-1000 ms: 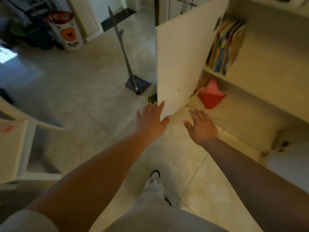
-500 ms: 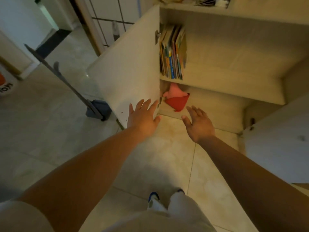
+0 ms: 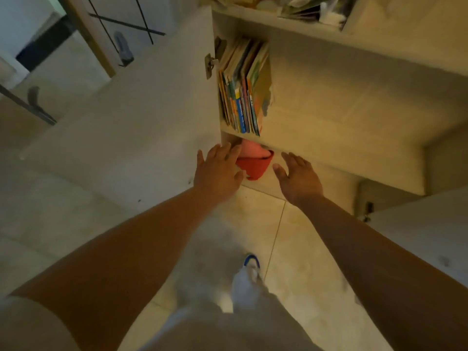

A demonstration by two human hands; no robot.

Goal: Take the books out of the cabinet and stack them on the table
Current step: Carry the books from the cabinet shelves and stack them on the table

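Fingers [image 3: 222,152] spread, books [image 3: 241,89] upright, cabinet [image 3: 354,102] open

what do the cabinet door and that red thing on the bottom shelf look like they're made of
Cabinet door: probably laminated or painted board, judging by its flat, matte off-white face and the metal hinge.
Red thing: possibly soft plastic or silicone, going by its smooth, even, dull red surface; blur leaves it open.

left grip [image 3: 218,171], right grip [image 3: 297,177], fingers spread
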